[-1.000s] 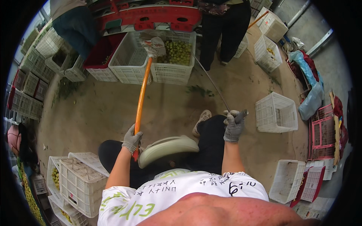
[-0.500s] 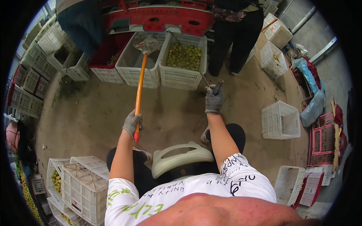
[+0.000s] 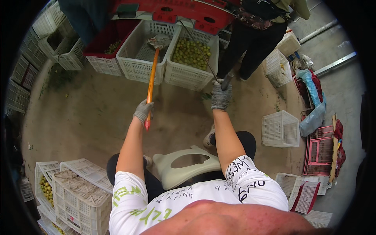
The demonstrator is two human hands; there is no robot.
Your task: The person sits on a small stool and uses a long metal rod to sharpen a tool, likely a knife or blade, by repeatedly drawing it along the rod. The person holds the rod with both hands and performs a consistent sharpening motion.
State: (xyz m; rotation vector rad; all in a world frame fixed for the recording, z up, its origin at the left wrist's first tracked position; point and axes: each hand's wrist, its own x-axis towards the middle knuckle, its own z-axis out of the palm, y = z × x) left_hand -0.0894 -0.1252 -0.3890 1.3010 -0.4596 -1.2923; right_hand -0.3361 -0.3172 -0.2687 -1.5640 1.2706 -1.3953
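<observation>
My left hand, in a grey glove, is closed round the lower part of an orange pole. The pole's far end carries a whitish, wrapped-looking head, which lies inside a white plastic crate. My right hand, also gloved in grey, grips the dark handle of a thin metal rod. That rod slants across a second white crate to its far rim; whether it hooks there I cannot tell. Small round yellow-green fruit partly fills this crate.
A red-lined crate stands left of these, below a red machine edge. A person in dark trousers stands beyond my right hand; another's leg is far left. Crates are stacked near left, and another crate stands right.
The view has shifted. Both hands reach a little farther forward, still holding the pole and the rod. The pole's head has moved slightly within its crate, and more of the rod shows.
</observation>
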